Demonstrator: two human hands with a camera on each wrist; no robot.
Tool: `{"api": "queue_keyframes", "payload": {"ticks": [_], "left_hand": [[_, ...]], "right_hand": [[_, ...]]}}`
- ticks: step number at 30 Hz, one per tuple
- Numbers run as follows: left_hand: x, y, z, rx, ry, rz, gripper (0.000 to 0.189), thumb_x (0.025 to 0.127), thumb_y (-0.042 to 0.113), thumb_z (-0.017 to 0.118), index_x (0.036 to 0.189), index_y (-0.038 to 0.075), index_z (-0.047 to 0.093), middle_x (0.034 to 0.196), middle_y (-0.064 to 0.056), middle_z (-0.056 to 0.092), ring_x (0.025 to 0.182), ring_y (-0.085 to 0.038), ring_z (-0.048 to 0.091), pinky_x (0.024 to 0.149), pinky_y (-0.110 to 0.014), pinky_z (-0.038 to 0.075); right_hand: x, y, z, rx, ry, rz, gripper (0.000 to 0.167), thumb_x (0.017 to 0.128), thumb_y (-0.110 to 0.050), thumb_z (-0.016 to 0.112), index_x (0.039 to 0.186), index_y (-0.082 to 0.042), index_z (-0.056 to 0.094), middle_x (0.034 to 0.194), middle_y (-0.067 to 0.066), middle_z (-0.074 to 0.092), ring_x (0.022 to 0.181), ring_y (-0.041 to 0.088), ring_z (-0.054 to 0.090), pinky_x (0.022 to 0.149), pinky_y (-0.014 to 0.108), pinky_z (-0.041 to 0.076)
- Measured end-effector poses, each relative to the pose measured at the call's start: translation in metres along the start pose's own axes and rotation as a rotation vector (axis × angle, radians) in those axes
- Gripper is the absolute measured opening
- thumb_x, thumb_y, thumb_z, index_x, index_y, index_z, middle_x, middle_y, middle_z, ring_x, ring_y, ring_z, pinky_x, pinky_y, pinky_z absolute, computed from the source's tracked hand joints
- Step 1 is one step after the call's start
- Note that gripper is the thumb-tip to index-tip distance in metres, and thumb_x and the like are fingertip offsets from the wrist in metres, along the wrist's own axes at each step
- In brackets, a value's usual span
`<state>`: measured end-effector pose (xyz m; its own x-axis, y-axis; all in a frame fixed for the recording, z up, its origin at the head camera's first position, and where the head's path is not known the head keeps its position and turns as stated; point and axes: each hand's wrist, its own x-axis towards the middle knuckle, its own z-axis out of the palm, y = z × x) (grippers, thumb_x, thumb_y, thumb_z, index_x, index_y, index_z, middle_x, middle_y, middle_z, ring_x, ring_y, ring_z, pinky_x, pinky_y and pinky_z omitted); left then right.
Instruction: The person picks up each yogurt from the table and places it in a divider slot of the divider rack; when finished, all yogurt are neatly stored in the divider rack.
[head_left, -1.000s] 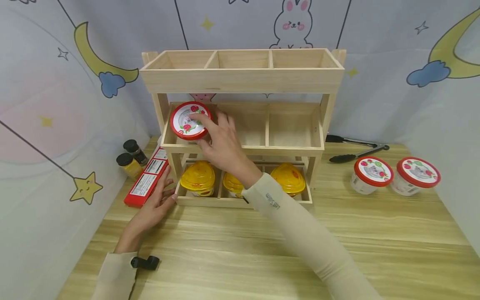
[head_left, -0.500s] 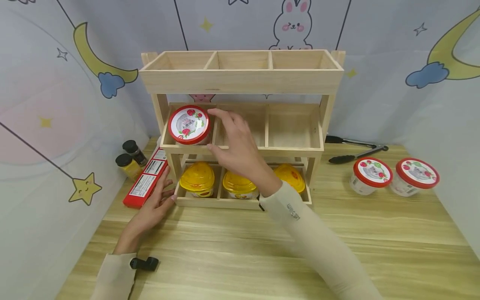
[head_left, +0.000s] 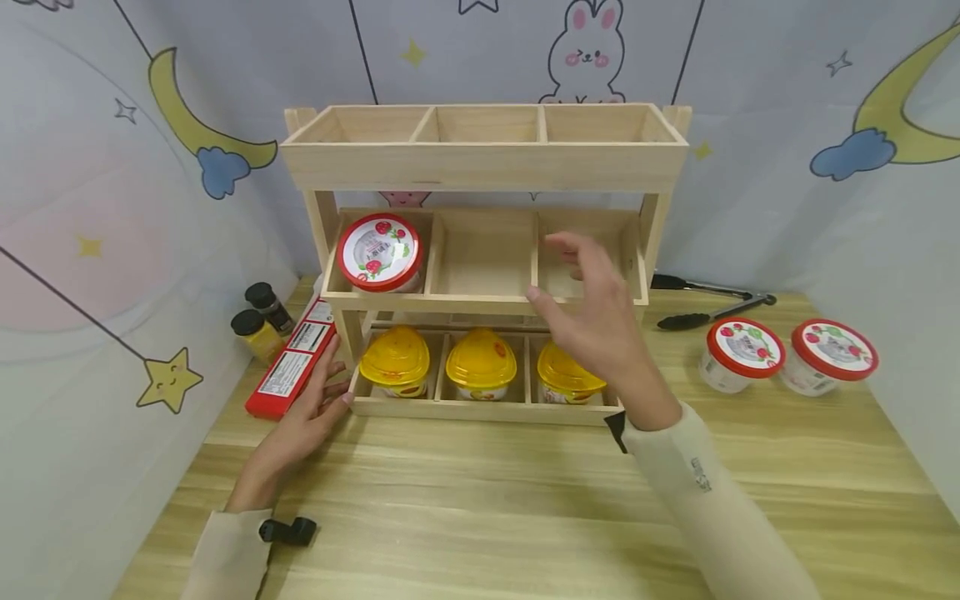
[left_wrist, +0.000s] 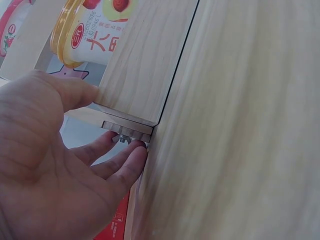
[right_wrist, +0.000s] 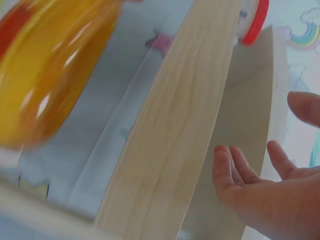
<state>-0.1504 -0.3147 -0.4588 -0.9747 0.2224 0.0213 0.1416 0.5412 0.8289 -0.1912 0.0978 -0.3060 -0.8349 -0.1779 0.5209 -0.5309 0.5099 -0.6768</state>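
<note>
My left hand [head_left: 303, 421] grips the lower left corner of a wooden three-tier rack [head_left: 483, 167]; in the left wrist view, its thumb and fingertips lie on either side of the bottom tray's end [left_wrist: 137, 95]. My right hand [head_left: 600, 321], fingers apart and holding nothing, is in front of the middle tier's right compartment. A round tub with a red-rimmed, strawberry-print lid [head_left: 380, 252] sits tilted in that tier's left compartment. Yellow-lidded cups [head_left: 395, 361], one per compartment, occupy the bottom tier. The right wrist view shows one yellow lid [right_wrist: 55, 65] blurred.
Two more strawberry-lidded tubs [head_left: 744, 354] stand side by side on the table's right, with black-tipped tongs [head_left: 712, 300] behind. Left of the rack are a red box [head_left: 292, 367] and two black-capped bottles [head_left: 262, 329]. A printed curtain [head_left: 480, 50] surrounds the table.
My right hand has let go of the strawberry-lidded tub, which now rests in the middle tier's left compartment, and has moved right along the rack. The left hand keeps its place.
</note>
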Motion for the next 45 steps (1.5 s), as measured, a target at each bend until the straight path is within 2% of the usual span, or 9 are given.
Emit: {"api": "queue_keyframes", "payload": {"ticks": [4,9,14,17,21,29,33,41,45], "left_hand": [[-0.001,-0.001,0.0,0.001,0.001,-0.006,0.093,0.112,0.014,0.054,0.172,0.04,-0.011,0.17,-0.032,0.025,0.145,-0.06,0.049,0.12,-0.072,0.041],[-0.002,-0.001,0.001,0.002,-0.004,-0.012,0.093,0.112,0.014,0.054,0.172,0.039,-0.011,0.17,-0.032,0.025,0.145,-0.06,0.049,0.119,-0.071,0.042],[0.0,0.0,0.001,0.0,0.0,-0.016,0.093,0.112,0.014,0.055,0.172,0.041,-0.011,0.171,-0.032,0.024,0.145,-0.06,0.048,0.119,-0.072,0.042],[0.001,0.001,0.001,-0.002,-0.002,-0.017,0.094,0.111,0.014,0.055,0.172,0.042,-0.011,0.172,-0.032,0.023,0.146,-0.061,0.048,0.119,-0.073,0.042],[0.001,0.001,0.001,0.0,-0.005,-0.015,0.095,0.111,0.013,0.056,0.172,0.042,-0.011,0.172,-0.032,0.023,0.146,-0.061,0.048,0.118,-0.073,0.042],[0.0,0.001,0.001,0.0,0.002,0.0,0.093,0.111,0.012,0.054,0.172,0.04,-0.011,0.17,-0.032,0.025,0.145,-0.061,0.049,0.118,-0.072,0.042],[0.001,0.001,0.001,-0.003,-0.002,-0.004,0.093,0.111,0.014,0.055,0.172,0.041,-0.011,0.171,-0.032,0.024,0.146,-0.061,0.048,0.119,-0.073,0.042],[0.001,0.001,0.001,-0.006,-0.002,0.006,0.093,0.111,0.012,0.055,0.173,0.039,-0.01,0.17,-0.032,0.025,0.145,-0.061,0.048,0.119,-0.072,0.041],[0.001,0.002,0.001,-0.007,-0.005,0.006,0.093,0.111,0.012,0.054,0.172,0.039,-0.011,0.17,-0.032,0.024,0.146,-0.061,0.048,0.119,-0.072,0.041]], "right_hand": [[-0.013,0.017,-0.025,-0.002,0.067,0.015,0.056,0.097,-0.011,0.077,0.147,-0.002,0.055,0.147,0.016,0.063,0.133,0.038,0.062,0.113,0.052,0.052],[-0.029,0.039,-0.05,-0.045,0.161,0.038,0.051,0.098,-0.01,0.076,0.144,-0.001,0.057,0.14,0.018,0.067,0.122,0.035,0.068,0.106,0.023,0.051],[-0.049,0.064,-0.071,-0.081,0.22,0.104,0.05,0.098,-0.01,0.075,0.144,-0.002,0.057,0.136,0.015,0.068,0.117,0.015,0.067,0.099,0.01,0.046],[-0.065,0.08,-0.081,-0.124,0.236,0.18,0.051,0.099,-0.012,0.075,0.146,-0.004,0.056,0.138,0.015,0.067,0.119,0.012,0.064,0.099,0.01,0.043],[-0.084,0.101,-0.095,-0.198,0.268,0.304,0.056,0.098,-0.016,0.075,0.149,-0.004,0.055,0.143,0.018,0.064,0.127,0.029,0.061,0.097,0.014,0.039],[-0.103,0.133,-0.121,-0.268,0.246,0.616,0.069,0.103,-0.032,0.066,0.161,-0.007,0.042,0.159,0.029,0.042,0.147,0.047,0.034,0.113,0.069,0.031],[-0.106,0.145,-0.13,-0.235,0.201,0.769,0.076,0.105,-0.041,0.061,0.167,-0.009,0.032,0.171,0.029,0.025,0.157,0.05,0.02,0.118,0.077,0.029],[-0.106,0.163,-0.133,-0.109,0.263,0.941,0.076,0.104,-0.045,0.063,0.167,-0.012,0.035,0.178,0.016,0.023,0.162,0.042,0.029,0.129,0.065,0.034],[-0.106,0.172,-0.133,-0.089,0.274,1.009,0.073,0.104,-0.045,0.064,0.168,-0.02,0.038,0.177,0.011,0.032,0.156,0.034,0.04,0.117,0.043,0.05]]}}
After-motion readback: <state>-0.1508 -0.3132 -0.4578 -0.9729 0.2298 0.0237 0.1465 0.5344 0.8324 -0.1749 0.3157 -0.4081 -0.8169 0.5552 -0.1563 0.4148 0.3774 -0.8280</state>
